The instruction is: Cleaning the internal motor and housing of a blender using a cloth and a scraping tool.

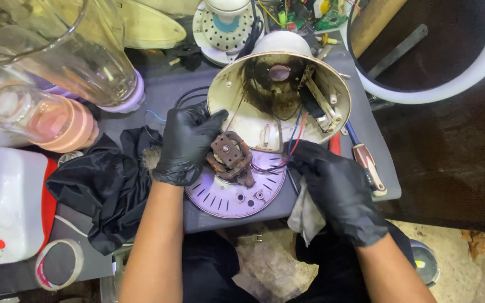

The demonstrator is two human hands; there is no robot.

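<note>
Both my hands wear black gloves. My left hand rests by the rim of a cream blender base housing lying on its side, dirty and sooty inside, and touches a rusty motor. The motor lies on a purple round bottom plate. My right hand grips a grey rag and pinches the red, blue and black wires that run from the motor into the housing.
A black cloth lies at left, a tape roll below it. Two glass blender jars and a white plastic jug stand at far left. A screwdriver lies right of the housing. A white ring sits top right.
</note>
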